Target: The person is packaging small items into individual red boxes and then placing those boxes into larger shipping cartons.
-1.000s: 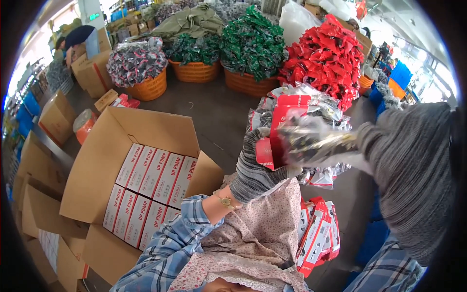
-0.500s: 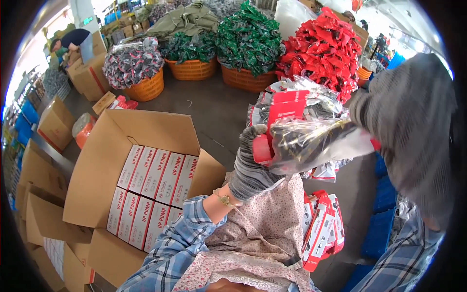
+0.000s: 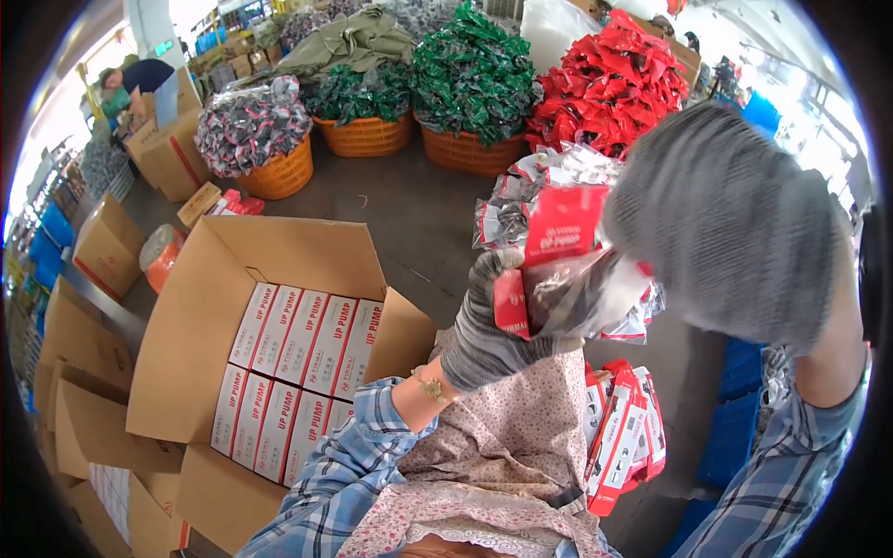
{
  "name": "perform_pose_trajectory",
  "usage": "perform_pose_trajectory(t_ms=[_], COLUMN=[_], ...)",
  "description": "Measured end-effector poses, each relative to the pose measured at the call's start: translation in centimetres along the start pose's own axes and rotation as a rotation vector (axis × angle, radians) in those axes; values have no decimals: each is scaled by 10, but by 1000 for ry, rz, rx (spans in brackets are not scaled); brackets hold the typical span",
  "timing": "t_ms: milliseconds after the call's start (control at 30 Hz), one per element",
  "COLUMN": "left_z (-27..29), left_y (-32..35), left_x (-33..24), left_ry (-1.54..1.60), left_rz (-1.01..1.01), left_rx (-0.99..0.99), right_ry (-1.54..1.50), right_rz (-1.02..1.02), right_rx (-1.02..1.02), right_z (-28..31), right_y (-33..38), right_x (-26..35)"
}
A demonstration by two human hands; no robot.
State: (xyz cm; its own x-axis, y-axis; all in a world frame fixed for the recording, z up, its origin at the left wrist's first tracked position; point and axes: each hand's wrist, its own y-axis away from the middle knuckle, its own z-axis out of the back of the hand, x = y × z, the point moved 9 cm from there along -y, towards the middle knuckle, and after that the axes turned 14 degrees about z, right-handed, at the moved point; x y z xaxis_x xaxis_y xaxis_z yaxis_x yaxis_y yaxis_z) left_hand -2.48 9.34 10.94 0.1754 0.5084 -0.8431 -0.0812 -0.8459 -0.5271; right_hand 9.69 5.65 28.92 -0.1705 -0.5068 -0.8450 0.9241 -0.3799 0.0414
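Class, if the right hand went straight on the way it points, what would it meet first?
Probably the raised flap of the red box held in the left hand; blur and overlap leave depth unclear for the right hand.

1 head-worn fisheye view, facing down and forward, left hand (image 3: 493, 325) and right hand (image 3: 726, 228) close

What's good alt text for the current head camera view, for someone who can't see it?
A person's gloved left grip holds an open red box with a clear plastic bag at its opening, the gloved right grip blurred just beside it. An open carton of white-and-red boxes stands at left; orange baskets heaped with packets line the background.
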Motion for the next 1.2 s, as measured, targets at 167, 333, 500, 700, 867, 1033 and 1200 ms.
perform_pose_trajectory(t_ms=[167,333,500,700,867,1033,1200], left_z=[14,25,53,39,33,32,40], left_y=[4,1,9,10,6,0,7], left_x=[18,-15,2,-16,5,-16,0], left_ry=[119,-156,272,-192,117,-452,142], left_rz=[84,-20,-2,-139,256,-10,69], left_rx=[5,-27,-121,-133,-149,-110,-294], right_ry=[-757,-877,-1468,-1685,-1475,-2728,-2128], right_rz=[223,11,-650,-867,-692,-446,-1006], right_rx=[554,-159,-895,-1049,-1196,-1530,-1407], right_z=[-46,-33,-77,-127,-114,-118,-135], right_y=[-102,-105,-42,-52,-55,-75,-52], right_x=[59,47,35,107,108,118,123])
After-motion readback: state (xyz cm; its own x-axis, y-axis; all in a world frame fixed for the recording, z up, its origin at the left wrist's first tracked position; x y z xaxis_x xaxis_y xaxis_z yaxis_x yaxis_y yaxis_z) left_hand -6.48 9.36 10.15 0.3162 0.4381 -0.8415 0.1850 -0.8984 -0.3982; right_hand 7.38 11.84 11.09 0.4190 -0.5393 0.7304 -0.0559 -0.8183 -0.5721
